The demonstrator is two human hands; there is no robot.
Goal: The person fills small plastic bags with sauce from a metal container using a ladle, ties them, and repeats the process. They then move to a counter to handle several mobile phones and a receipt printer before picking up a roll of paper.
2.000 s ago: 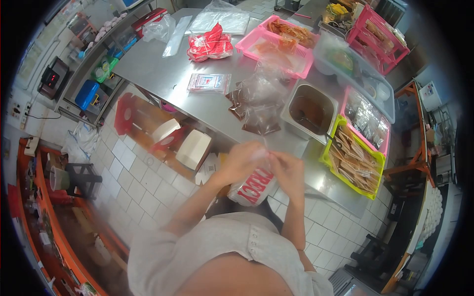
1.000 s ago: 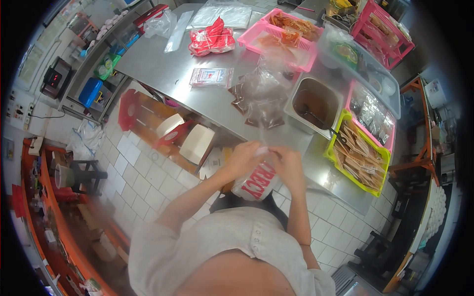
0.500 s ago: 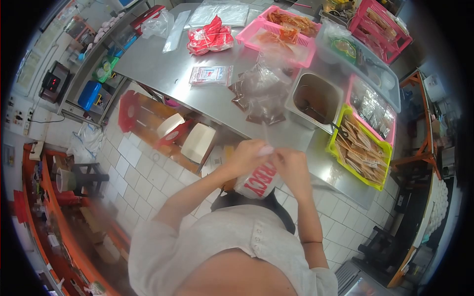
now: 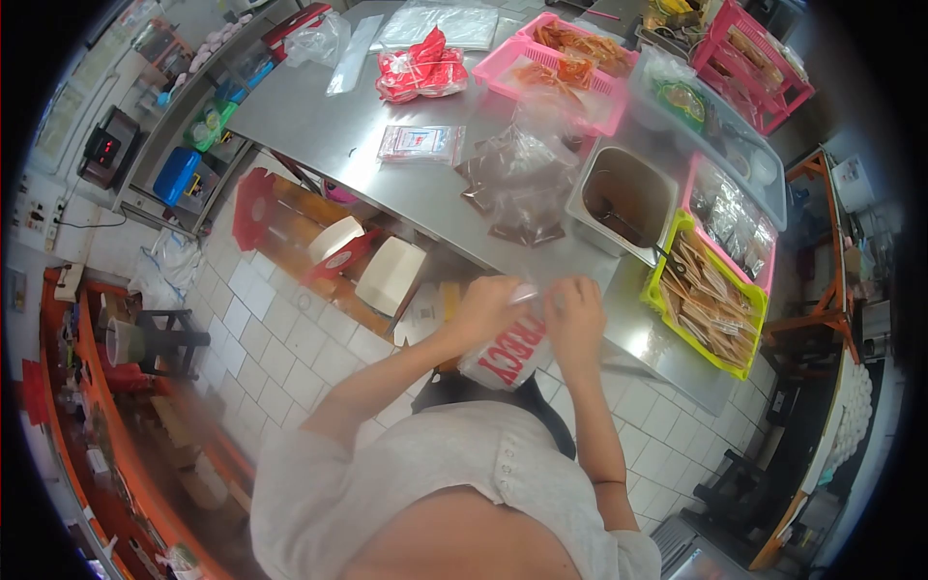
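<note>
A clear plastic bag with large red lettering [image 4: 507, 356] hangs close to my body, in front of the table's near edge. My left hand [image 4: 488, 307] is closed on the bag's upper left side. On the upper right side, my right hand [image 4: 574, 311] pinches the bag with bent fingers. A short stretch of clear plastic runs between the two hands. Beyond them on the table lie several clear bags of dark brown liquid [image 4: 527, 208]. To their right stands a deep metal pan [image 4: 588, 208] holding brown liquid and a dark-handled utensil.
On the steel table [image 4: 319, 116] are a red-and-white packet bundle [image 4: 422, 72], flat plastic packs [image 4: 421, 143] and a pink basket [image 4: 491, 75] of dried-looking food. A yellow-green basket [image 4: 655, 302] of flat brown pieces sits at the right edge. Cream containers [image 4: 391, 275] rest below the table.
My hands have drawn slightly apart at the bag's top. The thin strip of plastic that stuck up above them no longer shows. The camera view has shifted a little.
</note>
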